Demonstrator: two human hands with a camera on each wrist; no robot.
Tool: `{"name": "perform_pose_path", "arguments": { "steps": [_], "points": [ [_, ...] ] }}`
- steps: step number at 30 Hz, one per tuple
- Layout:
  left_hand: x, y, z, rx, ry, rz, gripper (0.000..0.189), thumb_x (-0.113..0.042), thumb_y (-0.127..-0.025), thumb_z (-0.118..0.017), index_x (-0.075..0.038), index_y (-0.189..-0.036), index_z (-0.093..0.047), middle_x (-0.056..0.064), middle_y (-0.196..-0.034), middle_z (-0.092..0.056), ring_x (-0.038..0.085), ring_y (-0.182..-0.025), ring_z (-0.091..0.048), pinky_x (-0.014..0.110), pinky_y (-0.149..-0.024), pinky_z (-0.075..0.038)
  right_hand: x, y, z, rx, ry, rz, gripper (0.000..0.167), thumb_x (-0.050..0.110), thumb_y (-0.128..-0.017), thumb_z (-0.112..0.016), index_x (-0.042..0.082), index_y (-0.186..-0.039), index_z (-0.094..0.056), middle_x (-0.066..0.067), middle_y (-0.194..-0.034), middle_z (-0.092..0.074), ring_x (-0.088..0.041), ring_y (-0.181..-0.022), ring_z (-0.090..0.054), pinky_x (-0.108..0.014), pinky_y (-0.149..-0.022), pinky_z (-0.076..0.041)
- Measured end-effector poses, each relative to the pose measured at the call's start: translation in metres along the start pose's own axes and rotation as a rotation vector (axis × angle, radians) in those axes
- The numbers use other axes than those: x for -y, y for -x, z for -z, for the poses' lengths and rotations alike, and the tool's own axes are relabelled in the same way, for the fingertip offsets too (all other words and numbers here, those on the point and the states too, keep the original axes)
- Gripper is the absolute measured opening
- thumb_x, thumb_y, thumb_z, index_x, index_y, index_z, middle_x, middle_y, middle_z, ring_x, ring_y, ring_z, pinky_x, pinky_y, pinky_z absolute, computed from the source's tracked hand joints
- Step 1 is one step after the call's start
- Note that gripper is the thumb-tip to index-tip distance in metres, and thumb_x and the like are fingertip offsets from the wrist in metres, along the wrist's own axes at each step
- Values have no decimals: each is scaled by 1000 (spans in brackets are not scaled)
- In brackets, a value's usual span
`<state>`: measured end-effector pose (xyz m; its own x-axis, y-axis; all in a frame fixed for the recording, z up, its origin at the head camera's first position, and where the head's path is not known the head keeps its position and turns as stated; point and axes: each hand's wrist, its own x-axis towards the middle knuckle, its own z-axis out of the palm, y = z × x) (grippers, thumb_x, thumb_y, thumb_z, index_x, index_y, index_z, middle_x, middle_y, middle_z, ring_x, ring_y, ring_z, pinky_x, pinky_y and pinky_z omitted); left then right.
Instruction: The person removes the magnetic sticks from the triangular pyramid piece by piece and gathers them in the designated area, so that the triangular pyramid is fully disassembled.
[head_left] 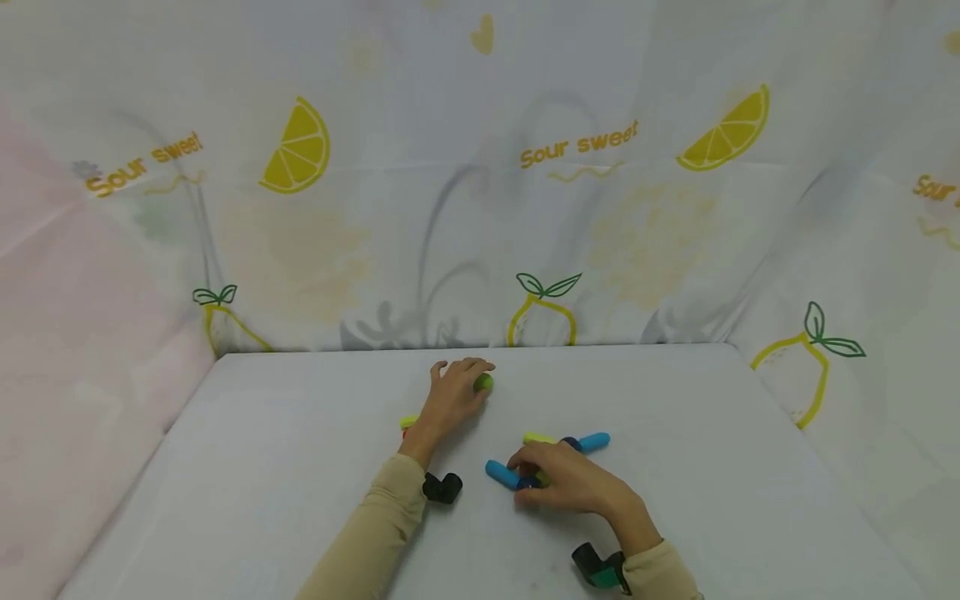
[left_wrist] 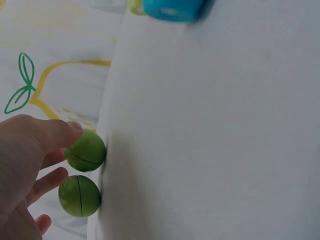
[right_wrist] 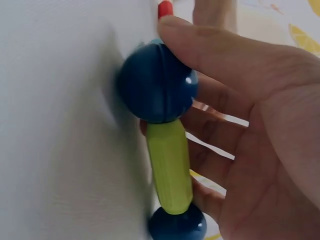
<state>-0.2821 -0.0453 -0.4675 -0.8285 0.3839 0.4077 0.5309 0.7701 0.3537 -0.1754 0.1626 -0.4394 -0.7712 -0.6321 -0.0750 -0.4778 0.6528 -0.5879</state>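
Two green balls (left_wrist: 80,195), each with a seam line, lie side by side in the left wrist view. My left hand (head_left: 453,396) is at the far part of the table, its thumb and a finger pinching one green ball (left_wrist: 86,151). The other ball sits just below those fingers. My right hand (head_left: 566,479) grips a toy assembly of rods and balls: its thumb is on a dark blue ball (right_wrist: 157,82), with the fingers behind. From that ball a yellow-green rod (right_wrist: 170,167) runs to a second dark blue ball (right_wrist: 177,223). Light blue rods (head_left: 595,442) extend from the assembly.
A yellow-green piece (head_left: 408,422) with something red below it is partly hidden behind my left wrist. The white table (head_left: 300,500) ends at a hanging cloth (head_left: 420,250) printed with lemons. Black wrist devices (head_left: 444,488) are worn on both forearms.
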Motion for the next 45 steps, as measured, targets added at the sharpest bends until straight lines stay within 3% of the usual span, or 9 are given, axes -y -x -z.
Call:
{"name": "perform_pose_path", "arguments": {
  "steps": [4,6,10,14,20,25,32,38,45],
  "points": [
    [-9,11,3,-1,83,-54,28,-14,-87,-67,-16,-115,-64,3,-119,-62,25,-111,-57,54,-98,-35,-3,-3,1,-37,12,-1,35,33,-86,-68,14,-115,-62,9,-95,-59,-2,-88,-55,-23,-80,-47],
    [-15,18,5,43,144,-107,23,-13,-89,-64,-16,-113,-64,2,-115,-64,21,-108,-59,47,-96,-41,-5,-4,2,-56,19,-5,36,33,-87,-68,14,-116,-62,9,-95,-60,-3,-88,-56,-24,-80,-47],
    [-25,31,10,260,265,-196,19,-13,-93,-59,-13,-112,-64,0,-107,-66,13,-99,-61,31,-88,-49,-10,-7,4,-102,31,-6,35,33,-87,-67,14,-116,-61,8,-97,-63,-4,-90,-58,-26,-81,-48],
    [-32,40,18,429,295,-180,25,-17,-93,-59,-12,-117,-62,-2,-105,-66,10,-97,-59,26,-89,-47,-15,-9,4,-156,35,9,33,31,-88,-67,15,-116,-61,8,-97,-63,-5,-90,-59,-26,-80,-49],
    [-33,51,17,384,295,-142,35,-23,-87,-69,-13,-120,-62,-3,-97,-65,8,-90,-57,24,-83,-47,-18,-11,4,-217,47,30,31,30,-88,-66,14,-114,-61,5,-101,-65,-7,-92,-61,-27,-81,-50],
    [-29,56,19,358,351,-149,22,-21,-85,-71,-13,-106,-68,-3,-93,-66,8,-85,-57,21,-79,-47,-22,-7,3,-211,31,24,33,32,-87,-67,15,-115,-60,6,-107,-63,-9,-99,-60,-31,-87,-50],
    [-21,62,22,406,442,-115,16,-21,-85,-71,-15,-99,-69,-5,-92,-67,4,-80,-54,18,-75,-46,-22,-8,-7,-218,34,49,28,25,-89,-66,14,-114,-59,6,-107,-63,-8,-98,-60,-30,-86,-50],
    [-13,69,34,450,431,-50,15,-24,-84,-72,-16,-96,-70,-7,-91,-68,5,-80,-55,19,-74,-47,-18,-9,-13,-290,108,33,26,19,-86,-67,12,-110,-60,3,-105,-64,-11,-95,-61,-32,-84,-50],
    [7,79,51,323,401,50,14,-23,-83,-73,-21,-96,-70,-9,-86,-63,11,-79,-55,20,-71,-45,-15,-7,-13,-277,114,8,28,22,-89,-66,12,-113,-59,1,-110,-63,-14,-101,-61,-35,-86,-50]
  ]
}}
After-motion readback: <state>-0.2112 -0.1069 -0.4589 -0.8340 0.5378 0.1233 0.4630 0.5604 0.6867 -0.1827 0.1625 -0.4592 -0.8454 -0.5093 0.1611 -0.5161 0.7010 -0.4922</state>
